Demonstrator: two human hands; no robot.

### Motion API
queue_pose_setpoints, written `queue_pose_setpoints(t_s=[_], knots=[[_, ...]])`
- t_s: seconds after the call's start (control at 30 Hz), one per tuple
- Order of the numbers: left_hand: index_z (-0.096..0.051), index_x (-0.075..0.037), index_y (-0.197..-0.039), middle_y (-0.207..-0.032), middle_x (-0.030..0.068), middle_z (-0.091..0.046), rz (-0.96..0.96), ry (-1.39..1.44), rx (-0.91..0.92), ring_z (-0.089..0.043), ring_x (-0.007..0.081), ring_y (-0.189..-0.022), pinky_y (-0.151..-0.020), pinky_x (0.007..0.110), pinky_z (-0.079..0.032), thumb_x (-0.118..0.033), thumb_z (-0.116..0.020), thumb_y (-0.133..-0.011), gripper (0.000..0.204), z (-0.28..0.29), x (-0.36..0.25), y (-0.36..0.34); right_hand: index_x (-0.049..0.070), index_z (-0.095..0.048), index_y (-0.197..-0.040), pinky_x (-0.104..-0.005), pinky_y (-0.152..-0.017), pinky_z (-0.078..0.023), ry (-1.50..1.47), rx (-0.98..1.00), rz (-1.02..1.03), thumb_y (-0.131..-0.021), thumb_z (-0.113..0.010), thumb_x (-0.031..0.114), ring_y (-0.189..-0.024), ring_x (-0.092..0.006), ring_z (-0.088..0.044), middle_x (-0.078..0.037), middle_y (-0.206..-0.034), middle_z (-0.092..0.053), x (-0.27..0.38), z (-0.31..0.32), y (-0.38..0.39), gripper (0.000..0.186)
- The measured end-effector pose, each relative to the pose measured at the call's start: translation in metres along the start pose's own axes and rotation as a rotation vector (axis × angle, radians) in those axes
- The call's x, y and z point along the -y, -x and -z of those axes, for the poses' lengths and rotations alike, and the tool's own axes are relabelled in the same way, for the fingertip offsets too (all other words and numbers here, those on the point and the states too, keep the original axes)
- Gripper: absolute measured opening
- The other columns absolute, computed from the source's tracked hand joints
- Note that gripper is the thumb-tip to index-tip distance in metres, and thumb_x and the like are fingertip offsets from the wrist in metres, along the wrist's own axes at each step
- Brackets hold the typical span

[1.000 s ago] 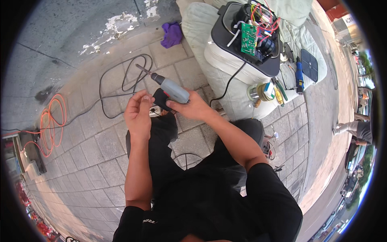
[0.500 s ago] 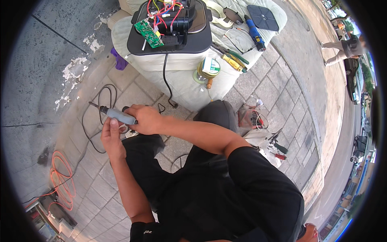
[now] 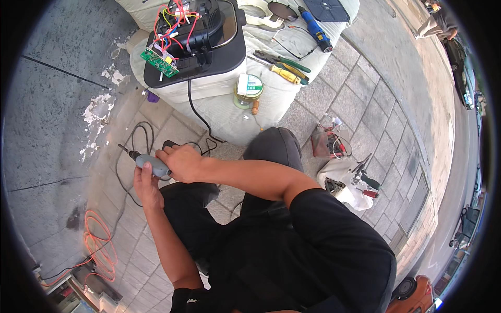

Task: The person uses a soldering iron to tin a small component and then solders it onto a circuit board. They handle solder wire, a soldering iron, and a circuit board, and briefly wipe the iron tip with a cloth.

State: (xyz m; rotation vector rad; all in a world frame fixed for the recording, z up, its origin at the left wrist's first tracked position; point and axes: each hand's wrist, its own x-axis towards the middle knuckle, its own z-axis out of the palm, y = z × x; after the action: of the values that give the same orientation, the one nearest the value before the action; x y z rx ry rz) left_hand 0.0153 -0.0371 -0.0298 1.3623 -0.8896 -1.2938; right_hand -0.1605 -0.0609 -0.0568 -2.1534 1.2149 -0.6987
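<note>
A grey and black power drill (image 3: 153, 164) with a bit at its front points to the upper left, held low over the paving by both hands. My left hand (image 3: 147, 187) grips the front of its body from below, thumb on the grey casing. My right hand (image 3: 181, 163) is closed round the drill's rear and black handle, which is partly hidden. A looped black cord (image 3: 124, 185) lies on the paving around and below them.
An opened black appliance (image 3: 211, 41) with green circuit board sits on pale padding, beside pliers, a blue tool (image 3: 315, 28) and a spool (image 3: 248, 87). At right are tool bags (image 3: 342, 182), vehicles and a standing person (image 3: 433, 23); an orange hose (image 3: 99, 245) lies left.
The view has swung, shifting the appliance up and left. The drill has been lowered toward my left, and my left fingers have closed round its front, with my right hand still on it.
</note>
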Motion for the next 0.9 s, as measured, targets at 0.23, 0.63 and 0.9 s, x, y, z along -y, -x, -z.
queue_pose_setpoints(t_s=[0.23, 0.63, 0.9], knots=[[-0.059, -0.001, -0.130, -0.121, 0.0075, -0.064, -0.015, 0.025, 0.021, -0.061, 0.0175, -0.112, -0.100, 0.036, -0.049, -0.036, -0.070, -0.100, 0.047, -0.003, -0.002, 0.001, 0.005, -0.050, -0.143, -0.0471, -0.085, -0.059, -0.018, 0.015, 0.036, -0.077, -0.081, 0.018, -0.101, -0.0358, -0.072, -0.017, -0.113, -0.071, 0.002, 0.011, 0.003, 0.074], [-0.052, -0.003, -0.136, -0.124, 0.0058, -0.061, -0.005, -0.085, 0.055, -0.058, 0.0163, -0.116, -0.102, 0.037, -0.045, -0.032, -0.080, -0.094, 0.058, -0.014, 0.001, -0.002, 0.005, -0.049, -0.140, -0.0520, -0.088, -0.058, -0.107, 0.053, -0.054, -0.083, -0.077, 0.017, -0.106, -0.0385, -0.071, -0.019, -0.115, -0.071, 0.000, 0.005, 0.002, 0.065], [-0.045, 0.001, -0.141, -0.126, 0.0103, -0.061, -0.074, -0.127, 0.194, -0.060, 0.0192, -0.117, -0.104, 0.037, -0.049, -0.018, -0.087, -0.088, 0.071, -0.042, -0.004, 0.005, 0.003, -0.042, -0.146, -0.0529, -0.091, -0.056, -0.184, 0.060, -0.138, -0.087, -0.070, 0.019, -0.108, -0.0442, -0.070, -0.026, -0.121, -0.069, -0.001, 0.021, 0.010, 0.068]])
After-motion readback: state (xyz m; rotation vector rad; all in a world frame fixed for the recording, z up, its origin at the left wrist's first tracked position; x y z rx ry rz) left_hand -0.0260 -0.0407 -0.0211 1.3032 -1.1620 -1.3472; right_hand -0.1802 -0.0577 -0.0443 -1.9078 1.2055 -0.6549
